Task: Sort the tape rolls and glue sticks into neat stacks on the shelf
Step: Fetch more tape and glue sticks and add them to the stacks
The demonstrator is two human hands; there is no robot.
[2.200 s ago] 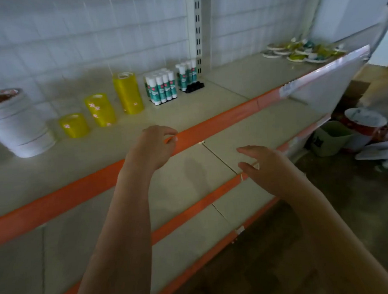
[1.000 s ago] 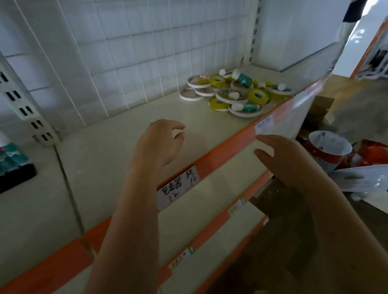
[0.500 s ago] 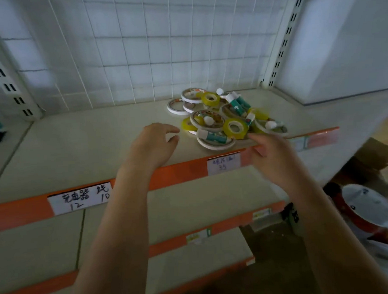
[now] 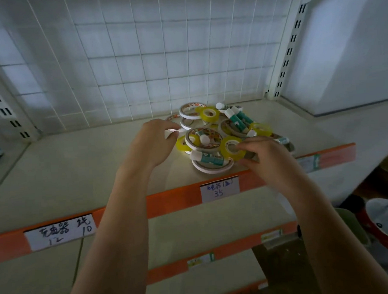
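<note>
- The tape rolls and glue sticks lie in one jumbled heap (image 4: 223, 134) on the shelf (image 4: 78, 165), toward its right end and close to the orange front edge (image 4: 173, 199); nothing in this heap is stacked yet.
- The right hand (image 4: 264, 157) pinches a yellow tape roll (image 4: 232, 148) at the near side of the heap, fingertips at its rim and core hole; that grip is closed on the roll.
- The left hand (image 4: 152, 142) reaches into the left side of the heap with fingers loosely curled, touching the edge of a white tape ring (image 4: 174, 131); whether it has truly taken hold I cannot tell.
- The yellow rolls look light and stiff (a hard core under smooth film), so a pinch through the hole, or across the outer rim, should hold well.
- The wide white rings (image 4: 202, 139) are thin and flat; they probably stack best lifted by the rim and laid level.
- The glue sticks (image 4: 208, 157) are slim, smooth cylinders and likely to roll, so take them around the barrel, not the cap.
- Several sticks rest across rings, so pulling a lower ring may send them rolling toward the edge.
</note>
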